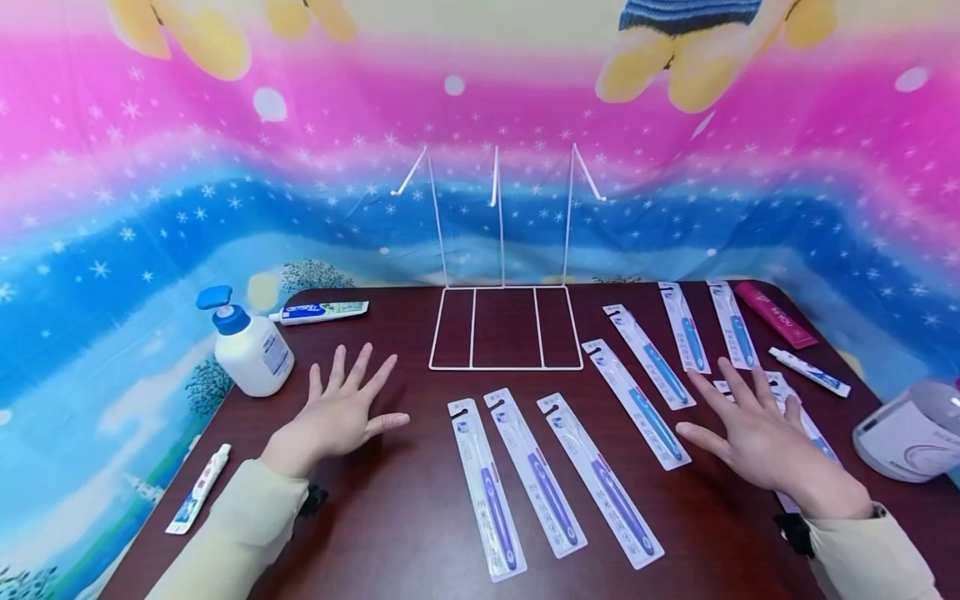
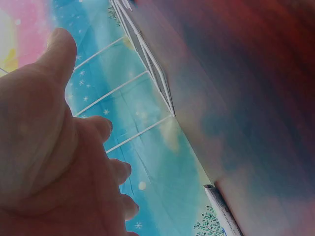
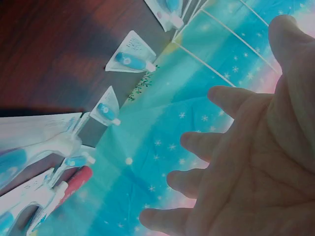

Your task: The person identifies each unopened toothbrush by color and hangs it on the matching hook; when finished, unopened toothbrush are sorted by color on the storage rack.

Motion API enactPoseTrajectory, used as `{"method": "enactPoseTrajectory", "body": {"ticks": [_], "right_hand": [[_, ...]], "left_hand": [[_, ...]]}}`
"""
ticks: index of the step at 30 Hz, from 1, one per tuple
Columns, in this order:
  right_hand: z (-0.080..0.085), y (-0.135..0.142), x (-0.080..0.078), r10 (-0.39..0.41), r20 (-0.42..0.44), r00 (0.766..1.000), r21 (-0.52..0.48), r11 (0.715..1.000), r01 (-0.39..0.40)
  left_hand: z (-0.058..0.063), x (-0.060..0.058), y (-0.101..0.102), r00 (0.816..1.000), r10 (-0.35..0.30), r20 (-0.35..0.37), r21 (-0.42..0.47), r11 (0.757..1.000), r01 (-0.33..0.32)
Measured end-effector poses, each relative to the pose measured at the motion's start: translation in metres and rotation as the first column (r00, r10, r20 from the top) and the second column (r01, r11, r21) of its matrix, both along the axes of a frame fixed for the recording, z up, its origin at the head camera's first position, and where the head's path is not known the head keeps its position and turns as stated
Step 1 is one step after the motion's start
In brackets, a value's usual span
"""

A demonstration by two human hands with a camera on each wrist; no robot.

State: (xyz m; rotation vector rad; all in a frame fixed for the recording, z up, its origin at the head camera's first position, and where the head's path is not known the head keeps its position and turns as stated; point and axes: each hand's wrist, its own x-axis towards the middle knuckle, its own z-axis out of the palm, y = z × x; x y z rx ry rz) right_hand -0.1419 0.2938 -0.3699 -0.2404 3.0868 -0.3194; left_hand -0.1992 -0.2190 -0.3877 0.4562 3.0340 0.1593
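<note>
My left hand (image 1: 337, 417) is spread palm down above the left side of the dark table, holding nothing. The right hand (image 1: 765, 437), fingers also spread, hovers over the right side, partly covering a packaged toothbrush (image 1: 821, 442). Several more blue toothbrushes in blister packs, such as one nearby toothbrush (image 1: 637, 404), lie beyond and left of it. Between the hands lie three purple packaged toothbrushes: a left one (image 1: 487, 492), a middle one (image 1: 536, 475) and a right one (image 1: 602, 483). At the back middle stands a white wire rack (image 1: 506, 368) with three upright hooks.
Left of my left hand stand a white pump bottle (image 1: 255, 354) with a blue top, a toothpaste tube (image 1: 322, 312) and a small tube (image 1: 198, 490). On the right are a red tube (image 1: 776, 315), a small white tube (image 1: 810, 372) and a white canister (image 1: 911, 433). A patterned cloth (image 1: 480, 108) hangs behind.
</note>
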Motion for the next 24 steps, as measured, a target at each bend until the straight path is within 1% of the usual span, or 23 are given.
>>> {"method": "enactPoseTrajectory", "body": {"ticks": [3,6,9,12,14,17,20,24], "right_hand": [[0.003,-0.005,-0.005,0.01,-0.022,1.0,0.011,1.0,-0.01],[0.006,-0.011,-0.012,0.024,-0.047,0.999,0.035,0.999,-0.022],[0.006,-0.018,-0.02,0.039,-0.055,0.998,0.046,0.998,-0.037],[0.005,-0.022,-0.027,0.03,-0.041,0.999,0.047,0.999,-0.028],[0.002,-0.026,-0.031,0.024,-0.023,0.999,0.05,0.998,-0.023],[-0.002,-0.032,-0.037,0.032,0.007,0.999,0.067,0.997,-0.033],[-0.007,-0.037,-0.041,0.058,0.023,0.998,0.079,0.995,-0.059],[-0.009,-0.039,-0.042,0.066,0.02,0.998,0.088,0.994,-0.067]], "left_hand": [[-0.002,-0.009,-0.001,1.0,-0.016,0.01,0.012,1.0,0.016],[-0.004,-0.026,0.0,0.998,-0.062,0.029,0.034,0.998,0.061],[-0.005,-0.05,0.006,0.991,-0.113,0.074,0.062,0.992,0.109],[-0.007,-0.083,0.016,0.98,-0.158,0.12,0.075,0.986,0.15],[-0.009,-0.102,0.02,0.973,-0.185,0.141,0.082,0.981,0.174],[-0.015,-0.125,0.024,0.962,-0.214,0.17,0.072,0.976,0.204],[-0.02,-0.139,0.024,0.955,-0.222,0.197,0.036,0.975,0.219],[-0.023,-0.151,0.026,0.947,-0.213,0.241,-0.01,0.975,0.222]]}}
